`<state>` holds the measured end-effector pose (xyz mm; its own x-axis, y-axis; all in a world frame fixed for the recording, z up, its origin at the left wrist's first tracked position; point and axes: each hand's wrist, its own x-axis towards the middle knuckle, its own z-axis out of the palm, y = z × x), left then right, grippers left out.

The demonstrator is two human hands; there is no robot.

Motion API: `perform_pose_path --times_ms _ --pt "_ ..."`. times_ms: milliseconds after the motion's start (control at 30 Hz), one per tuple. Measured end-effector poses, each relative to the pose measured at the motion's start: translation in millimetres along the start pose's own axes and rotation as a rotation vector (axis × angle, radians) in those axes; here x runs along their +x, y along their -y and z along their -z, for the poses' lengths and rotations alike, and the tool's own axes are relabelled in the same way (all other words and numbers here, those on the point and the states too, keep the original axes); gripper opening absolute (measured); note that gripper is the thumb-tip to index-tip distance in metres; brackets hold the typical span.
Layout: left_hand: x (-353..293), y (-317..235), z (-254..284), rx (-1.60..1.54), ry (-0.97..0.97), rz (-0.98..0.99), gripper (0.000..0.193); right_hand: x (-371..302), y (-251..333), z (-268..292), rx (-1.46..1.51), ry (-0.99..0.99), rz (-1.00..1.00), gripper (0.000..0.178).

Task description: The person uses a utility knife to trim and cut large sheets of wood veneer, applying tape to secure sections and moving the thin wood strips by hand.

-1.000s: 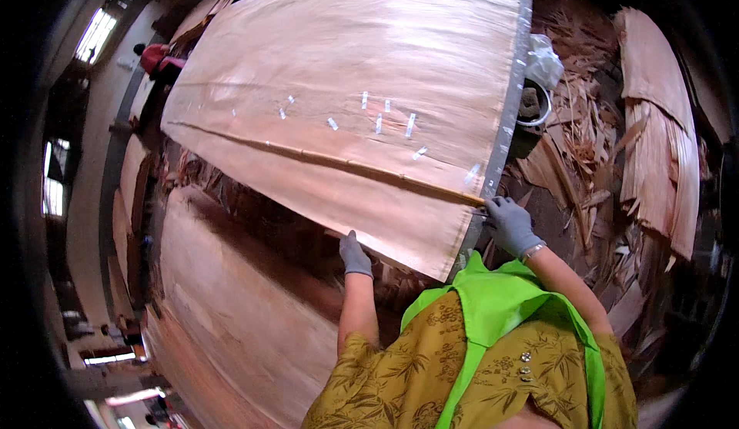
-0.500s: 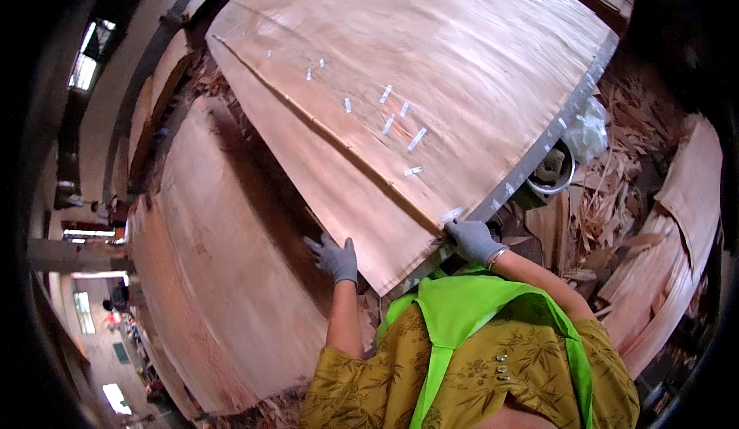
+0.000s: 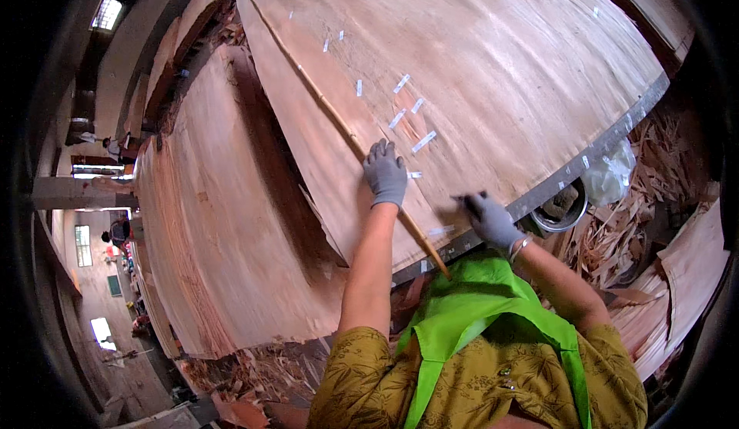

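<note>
A large sheet of pale wood veneer [image 3: 493, 67] lies in front of me, with short strips of white tape stuck on it. A long thin wooden stick [image 3: 331, 110] runs slantwise along its left part, its near end jutting past the front edge. My left hand [image 3: 385, 173], in a grey glove, lies with fingers stretched out flat over the stick and the sheet beside it. Above the sheet's front edge, right of the stick, my gloved right hand [image 3: 493, 220] has curled fingers. Something dark shows at its fingertips, too blurred to name.
A second veneer stack [image 3: 239, 213] lies at left, across a dark gap. A metal bucket [image 3: 566, 212] with a lump inside and a clear plastic bag [image 3: 612, 173] stand right of the front edge. Veneer scraps [image 3: 616, 237] cover the floor there, beside bent veneer sheets [image 3: 685, 283].
My left hand has moved from the sheet's left edge onto the stick. The right hand has left the stick's near end and shifted right. The whole view has shifted.
</note>
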<state>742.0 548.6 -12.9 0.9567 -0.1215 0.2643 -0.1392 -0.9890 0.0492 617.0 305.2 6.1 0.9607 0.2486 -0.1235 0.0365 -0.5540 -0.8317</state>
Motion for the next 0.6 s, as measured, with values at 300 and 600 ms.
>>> perform_pose_path --times_ms 300,600 --pt "3 -21 -35 -0.059 0.016 0.084 0.036 136 26 9 -0.111 -0.115 0.114 0.026" --pt "2 -19 -58 -0.145 0.015 0.154 0.029 213 37 -23 -0.348 0.006 0.232 0.024"
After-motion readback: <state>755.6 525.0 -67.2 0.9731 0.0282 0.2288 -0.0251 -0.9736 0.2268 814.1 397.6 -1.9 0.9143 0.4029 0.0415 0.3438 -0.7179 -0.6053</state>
